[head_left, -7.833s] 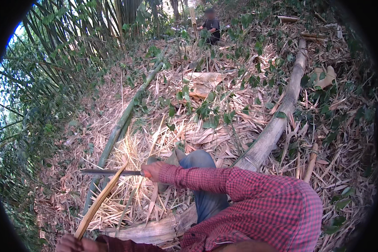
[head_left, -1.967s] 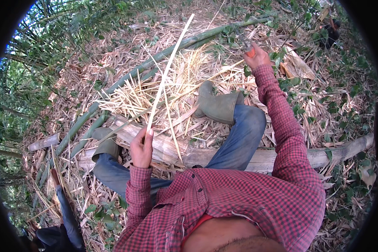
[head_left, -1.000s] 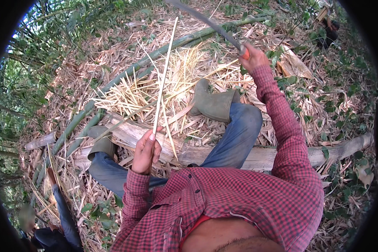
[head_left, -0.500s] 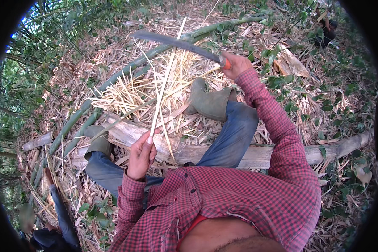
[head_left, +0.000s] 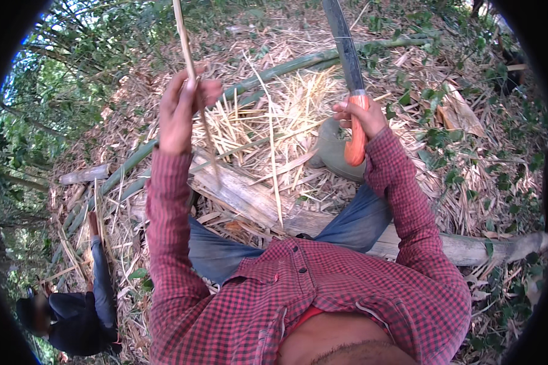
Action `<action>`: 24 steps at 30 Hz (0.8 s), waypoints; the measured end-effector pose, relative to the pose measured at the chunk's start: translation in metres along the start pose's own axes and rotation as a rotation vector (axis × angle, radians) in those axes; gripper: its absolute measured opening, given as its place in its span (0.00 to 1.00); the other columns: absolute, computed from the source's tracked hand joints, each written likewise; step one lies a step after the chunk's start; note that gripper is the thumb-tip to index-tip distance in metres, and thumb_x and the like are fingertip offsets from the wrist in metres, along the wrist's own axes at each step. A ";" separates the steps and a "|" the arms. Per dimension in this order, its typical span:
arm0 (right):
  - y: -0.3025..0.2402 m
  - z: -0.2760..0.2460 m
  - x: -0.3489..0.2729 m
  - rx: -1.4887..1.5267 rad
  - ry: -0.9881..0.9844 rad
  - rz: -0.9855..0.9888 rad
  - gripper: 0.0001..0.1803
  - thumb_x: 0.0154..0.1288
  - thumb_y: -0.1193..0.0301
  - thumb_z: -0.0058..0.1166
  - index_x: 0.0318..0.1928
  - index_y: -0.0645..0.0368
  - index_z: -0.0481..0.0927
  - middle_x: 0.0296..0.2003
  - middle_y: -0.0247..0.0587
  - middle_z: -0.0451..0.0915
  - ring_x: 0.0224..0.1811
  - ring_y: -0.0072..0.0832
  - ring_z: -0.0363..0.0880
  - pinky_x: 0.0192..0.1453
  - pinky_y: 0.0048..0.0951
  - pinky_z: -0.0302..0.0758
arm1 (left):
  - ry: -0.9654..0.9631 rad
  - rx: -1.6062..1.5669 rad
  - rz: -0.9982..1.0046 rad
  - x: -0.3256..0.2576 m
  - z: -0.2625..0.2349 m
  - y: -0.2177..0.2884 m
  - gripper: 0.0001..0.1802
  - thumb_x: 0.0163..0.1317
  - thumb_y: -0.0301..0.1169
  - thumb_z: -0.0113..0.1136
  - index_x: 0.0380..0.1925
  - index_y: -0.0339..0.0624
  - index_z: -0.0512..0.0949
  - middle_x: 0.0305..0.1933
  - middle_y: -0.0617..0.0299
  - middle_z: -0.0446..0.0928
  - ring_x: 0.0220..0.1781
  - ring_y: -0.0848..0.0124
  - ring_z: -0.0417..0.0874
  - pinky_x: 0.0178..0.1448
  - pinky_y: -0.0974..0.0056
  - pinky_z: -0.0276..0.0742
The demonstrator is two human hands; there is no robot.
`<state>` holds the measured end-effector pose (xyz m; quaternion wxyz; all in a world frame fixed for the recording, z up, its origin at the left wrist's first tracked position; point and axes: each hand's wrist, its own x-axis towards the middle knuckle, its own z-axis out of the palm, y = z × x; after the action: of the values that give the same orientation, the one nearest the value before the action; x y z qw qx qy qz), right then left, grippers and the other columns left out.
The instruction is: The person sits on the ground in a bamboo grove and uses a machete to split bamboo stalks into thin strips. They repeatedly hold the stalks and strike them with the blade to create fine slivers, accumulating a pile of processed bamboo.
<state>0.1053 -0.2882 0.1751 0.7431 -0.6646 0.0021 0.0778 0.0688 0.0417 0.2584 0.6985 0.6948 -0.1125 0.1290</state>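
Note:
My left hand [head_left: 181, 106] is raised at the upper left, closed round a long thin bamboo strip [head_left: 186, 45]. The strip runs up past the top edge, and its lower end trails below the hand, smeared by motion. In my right hand [head_left: 366, 115] is a machete [head_left: 349, 58], gripped by its hooked orange wooden handle [head_left: 355, 146], with the dark blade pointing up and slightly left. Between and beyond my hands lies a heap of pale split bamboo strips [head_left: 249, 131]. One long thin strip [head_left: 273, 146] stretches from the heap toward my lap.
Beneath my legs a thick dry log [head_left: 243, 194] lies across. Green bamboo poles [head_left: 286, 67] slant behind the heap. My green rubber boot [head_left: 338, 155] rests right of it. Another person [head_left: 73, 316] sits at the lower left. Dry leaves cover the ground, with bushes around.
My left hand has risen away from the log with the bamboo strip. My right hand has turned the machete from pointing left to pointing up and lowered slightly. The view has shifted.

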 end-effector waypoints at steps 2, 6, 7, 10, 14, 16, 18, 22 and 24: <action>0.009 0.032 -0.009 0.104 -0.017 -0.063 0.19 0.52 0.66 0.61 0.39 0.66 0.72 0.35 0.48 0.79 0.38 0.30 0.80 0.40 0.29 0.76 | 0.024 -0.164 0.096 0.034 0.023 -0.009 0.12 0.66 0.32 0.42 0.44 0.39 0.68 0.40 0.46 0.77 0.41 0.61 0.81 0.47 0.62 0.80; 0.018 0.068 0.006 -0.163 0.045 -0.332 0.27 0.51 0.60 0.62 0.43 0.70 0.71 0.38 0.50 0.78 0.42 0.34 0.78 0.46 0.28 0.74 | 0.048 -0.619 0.120 0.050 0.078 -0.050 0.11 0.66 0.30 0.42 0.47 0.42 0.63 0.48 0.41 0.73 0.48 0.57 0.78 0.52 0.57 0.78; 0.014 0.070 0.008 -0.239 0.079 -0.299 0.30 0.51 0.57 0.62 0.45 0.71 0.71 0.39 0.51 0.78 0.43 0.35 0.78 0.47 0.28 0.74 | 0.065 -0.729 0.136 0.047 0.091 -0.058 0.12 0.66 0.30 0.42 0.48 0.43 0.62 0.48 0.41 0.72 0.49 0.57 0.78 0.51 0.58 0.79; 0.033 0.061 0.032 -0.625 0.311 -0.325 0.39 0.49 0.50 0.61 0.53 0.69 0.67 0.42 0.54 0.76 0.43 0.39 0.77 0.46 0.33 0.76 | 0.137 -0.778 0.075 0.040 0.104 -0.073 0.16 0.66 0.29 0.41 0.52 0.39 0.58 0.48 0.41 0.72 0.47 0.59 0.78 0.46 0.61 0.81; 0.011 0.027 0.034 -0.758 0.310 -0.329 0.35 0.44 0.50 0.65 0.45 0.65 0.72 0.31 0.46 0.79 0.35 0.35 0.79 0.43 0.32 0.75 | 0.062 -0.031 -0.201 0.011 0.085 -0.078 0.19 0.61 0.23 0.47 0.53 0.35 0.63 0.42 0.48 0.77 0.41 0.63 0.81 0.42 0.64 0.81; 0.022 -0.007 0.049 -0.924 0.375 -0.414 0.32 0.46 0.50 0.64 0.45 0.61 0.73 0.31 0.46 0.79 0.35 0.34 0.80 0.41 0.33 0.75 | 0.060 0.526 0.087 -0.009 0.072 -0.068 0.15 0.59 0.25 0.51 0.48 0.38 0.71 0.40 0.54 0.78 0.39 0.66 0.81 0.41 0.66 0.81; 0.026 -0.038 0.055 -0.996 0.347 -0.554 0.31 0.47 0.51 0.63 0.46 0.59 0.73 0.30 0.45 0.79 0.34 0.34 0.80 0.40 0.33 0.75 | 0.145 1.004 0.698 0.001 0.046 -0.048 0.12 0.57 0.26 0.55 0.43 0.41 0.75 0.40 0.58 0.79 0.38 0.69 0.81 0.40 0.68 0.79; 0.015 -0.065 0.049 -1.066 0.278 -0.605 0.30 0.49 0.52 0.62 0.48 0.56 0.72 0.31 0.44 0.79 0.34 0.35 0.80 0.41 0.33 0.75 | -0.023 1.548 0.919 0.030 0.006 -0.009 0.17 0.60 0.39 0.52 0.47 0.47 0.75 0.42 0.58 0.78 0.40 0.62 0.79 0.43 0.61 0.76; 0.012 -0.077 0.050 -1.078 0.273 -0.634 0.31 0.48 0.52 0.63 0.48 0.56 0.72 0.32 0.44 0.79 0.36 0.35 0.79 0.42 0.33 0.75 | -0.253 1.594 0.631 0.038 -0.016 -0.021 0.20 0.61 0.48 0.46 0.45 0.49 0.76 0.36 0.60 0.79 0.37 0.66 0.80 0.42 0.62 0.75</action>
<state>0.1606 -0.3579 0.1493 0.2844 -0.9173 -0.1393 -0.2412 0.1110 0.0583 0.2515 -0.0832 0.9226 -0.2531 0.2790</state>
